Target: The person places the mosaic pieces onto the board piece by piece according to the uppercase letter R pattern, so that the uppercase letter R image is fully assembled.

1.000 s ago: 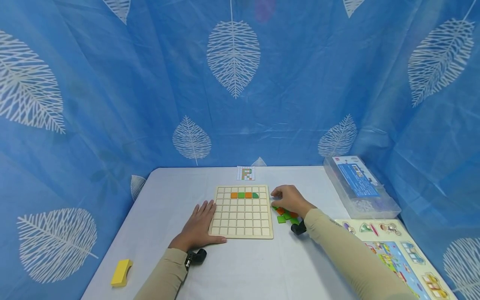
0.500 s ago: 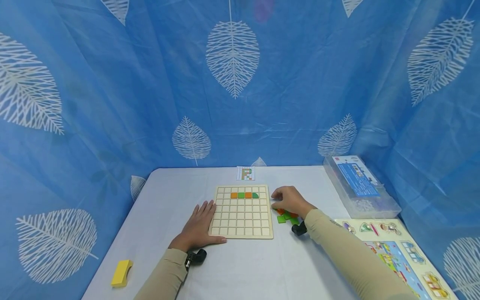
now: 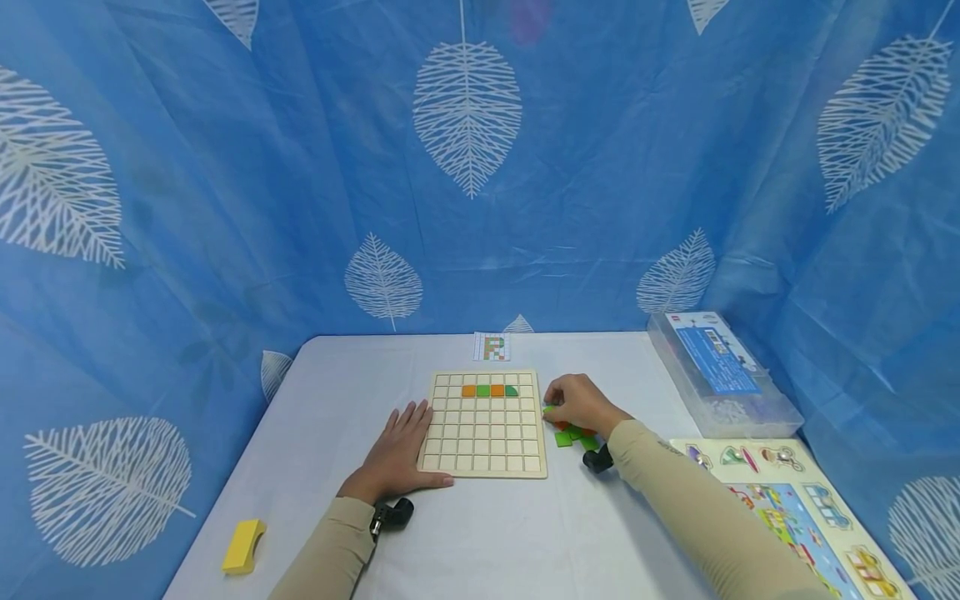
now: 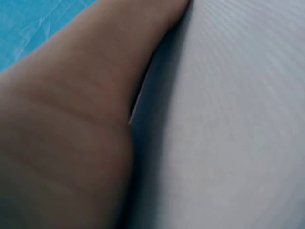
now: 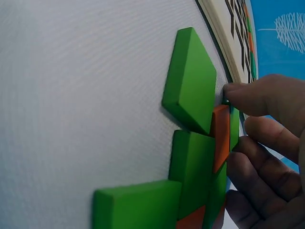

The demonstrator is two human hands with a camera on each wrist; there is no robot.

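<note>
A wooden grid board (image 3: 482,446) lies mid-table, with a short row of orange and green tiles (image 3: 483,391) near its top, ending in a dark green rounded piece. My left hand (image 3: 397,454) rests with spread fingers along the board's left edge, thumb at the lower corner. Just off the board's right side, my right hand (image 3: 583,402) pinches a green tile (image 3: 549,409) between thumb and curled fingers. Under that hand sits a pile of loose green and orange tiles, partly hidden; the right wrist view shows a green square tile (image 5: 190,78) close by. The left wrist view is blurred.
Behind the board lies a small pattern card (image 3: 492,347). A clear plastic box (image 3: 723,375) stands at the back right, and a picture puzzle board (image 3: 795,508) is by the right forearm. A yellow arch block (image 3: 243,547) sits at front left.
My right fingers have closed in slightly at the pile's far edge, and a green tile now shows between thumb and index finger. The left hand and board have stayed put.
</note>
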